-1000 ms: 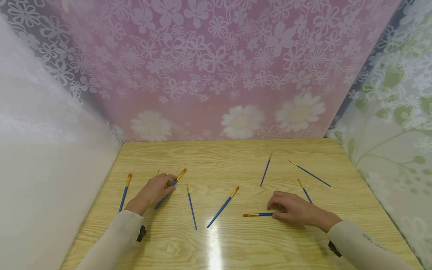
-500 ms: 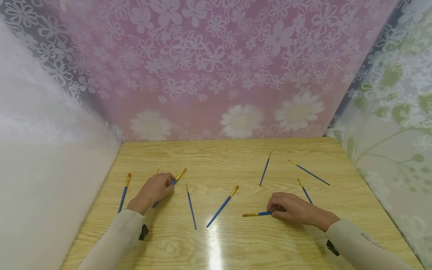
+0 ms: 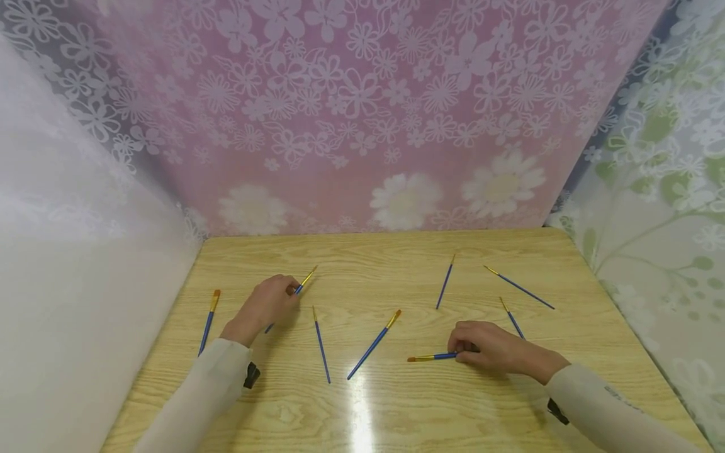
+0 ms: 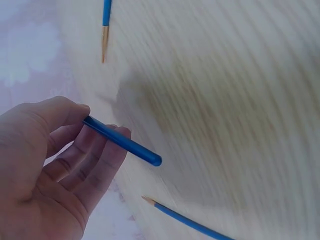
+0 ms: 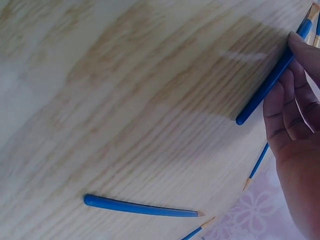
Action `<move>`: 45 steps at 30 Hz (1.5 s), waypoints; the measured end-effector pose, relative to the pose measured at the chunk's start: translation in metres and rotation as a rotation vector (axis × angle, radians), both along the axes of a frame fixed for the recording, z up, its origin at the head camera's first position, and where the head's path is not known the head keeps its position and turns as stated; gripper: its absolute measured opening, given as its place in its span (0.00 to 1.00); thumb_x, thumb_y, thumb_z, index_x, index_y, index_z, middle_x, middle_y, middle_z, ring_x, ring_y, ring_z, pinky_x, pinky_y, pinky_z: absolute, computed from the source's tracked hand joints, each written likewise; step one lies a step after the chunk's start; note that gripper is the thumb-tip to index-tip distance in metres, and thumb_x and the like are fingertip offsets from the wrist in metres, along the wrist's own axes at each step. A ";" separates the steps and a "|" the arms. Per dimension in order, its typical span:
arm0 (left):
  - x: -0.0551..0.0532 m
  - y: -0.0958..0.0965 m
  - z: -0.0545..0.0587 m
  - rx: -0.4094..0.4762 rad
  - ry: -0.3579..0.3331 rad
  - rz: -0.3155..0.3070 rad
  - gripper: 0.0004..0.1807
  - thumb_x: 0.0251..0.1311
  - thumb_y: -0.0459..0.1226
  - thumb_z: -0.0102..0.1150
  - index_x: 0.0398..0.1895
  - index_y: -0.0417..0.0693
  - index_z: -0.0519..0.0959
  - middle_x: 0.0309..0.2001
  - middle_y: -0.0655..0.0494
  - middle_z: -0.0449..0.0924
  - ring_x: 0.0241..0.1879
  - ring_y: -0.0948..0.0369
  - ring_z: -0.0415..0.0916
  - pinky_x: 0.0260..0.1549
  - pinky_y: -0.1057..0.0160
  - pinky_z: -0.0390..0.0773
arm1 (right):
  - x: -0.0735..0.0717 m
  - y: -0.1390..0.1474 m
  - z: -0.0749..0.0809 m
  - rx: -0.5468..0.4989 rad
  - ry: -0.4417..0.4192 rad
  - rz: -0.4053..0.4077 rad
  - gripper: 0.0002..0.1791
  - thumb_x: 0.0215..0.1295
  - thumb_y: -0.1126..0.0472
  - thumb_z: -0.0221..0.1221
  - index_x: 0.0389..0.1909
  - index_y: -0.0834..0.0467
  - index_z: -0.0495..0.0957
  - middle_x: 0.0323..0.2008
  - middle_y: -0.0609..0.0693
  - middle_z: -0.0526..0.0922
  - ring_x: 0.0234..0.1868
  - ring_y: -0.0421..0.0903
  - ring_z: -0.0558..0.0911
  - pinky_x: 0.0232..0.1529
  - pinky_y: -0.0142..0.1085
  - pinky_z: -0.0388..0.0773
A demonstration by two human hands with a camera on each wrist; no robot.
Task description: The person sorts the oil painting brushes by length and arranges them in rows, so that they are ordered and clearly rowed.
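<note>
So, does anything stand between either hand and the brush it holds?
Nothing visible does. The left hand pinches one brush directly, and the right hand pinches another brush the same way; no other object shows between hand and brush.

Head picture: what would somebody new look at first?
Probably the big pink flowery backdrop behind the table. Then maybe the blue brushes scattered across it. The left hand holds one on the left, the right hand another on the right.
</note>
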State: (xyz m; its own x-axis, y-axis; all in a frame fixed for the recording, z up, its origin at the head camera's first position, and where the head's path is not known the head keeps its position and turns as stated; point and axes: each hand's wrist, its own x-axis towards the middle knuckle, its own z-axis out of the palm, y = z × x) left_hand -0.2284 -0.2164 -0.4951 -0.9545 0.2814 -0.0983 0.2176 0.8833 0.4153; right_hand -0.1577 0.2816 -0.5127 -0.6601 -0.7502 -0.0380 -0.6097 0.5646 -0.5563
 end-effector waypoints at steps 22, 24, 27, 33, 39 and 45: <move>-0.021 0.033 0.010 0.011 0.036 -0.091 0.10 0.81 0.37 0.60 0.59 0.50 0.83 0.55 0.49 0.89 0.49 0.51 0.87 0.49 0.47 0.86 | -0.001 -0.003 0.004 0.017 0.012 0.025 0.06 0.76 0.61 0.67 0.45 0.45 0.84 0.39 0.36 0.79 0.36 0.28 0.71 0.36 0.29 0.75; -0.022 0.036 0.010 0.026 0.031 -0.085 0.10 0.81 0.36 0.60 0.58 0.49 0.84 0.55 0.49 0.89 0.51 0.50 0.86 0.51 0.46 0.86 | 0.000 -0.003 0.004 0.018 0.007 0.023 0.06 0.76 0.61 0.68 0.45 0.45 0.84 0.39 0.36 0.79 0.36 0.28 0.71 0.36 0.29 0.75; -0.026 0.041 0.010 0.055 0.019 -0.071 0.10 0.81 0.36 0.61 0.58 0.48 0.84 0.55 0.48 0.89 0.51 0.50 0.85 0.52 0.47 0.85 | 0.000 -0.003 0.004 0.019 0.006 0.021 0.06 0.76 0.62 0.68 0.45 0.45 0.84 0.39 0.37 0.80 0.36 0.29 0.72 0.36 0.29 0.75; -0.034 0.051 0.008 0.178 -0.084 -0.021 0.16 0.80 0.35 0.61 0.65 0.44 0.81 0.59 0.41 0.85 0.35 0.56 0.85 0.35 0.57 0.88 | 0.001 -0.004 0.004 0.019 0.010 0.016 0.07 0.75 0.63 0.69 0.45 0.46 0.84 0.40 0.39 0.81 0.36 0.28 0.73 0.36 0.29 0.77; -0.040 0.064 0.007 0.254 -0.150 0.034 0.19 0.78 0.32 0.61 0.69 0.43 0.79 0.61 0.40 0.83 0.29 0.58 0.82 0.29 0.63 0.85 | 0.002 -0.003 0.004 0.014 0.013 0.015 0.08 0.74 0.64 0.69 0.45 0.47 0.84 0.40 0.39 0.81 0.36 0.28 0.72 0.36 0.29 0.77; -0.046 0.075 0.002 0.259 -0.137 0.102 0.20 0.77 0.32 0.62 0.69 0.45 0.81 0.60 0.41 0.84 0.31 0.59 0.82 0.29 0.64 0.83 | 0.001 -0.002 0.002 0.012 0.012 0.017 0.08 0.74 0.64 0.69 0.45 0.47 0.84 0.40 0.40 0.81 0.36 0.28 0.73 0.36 0.29 0.78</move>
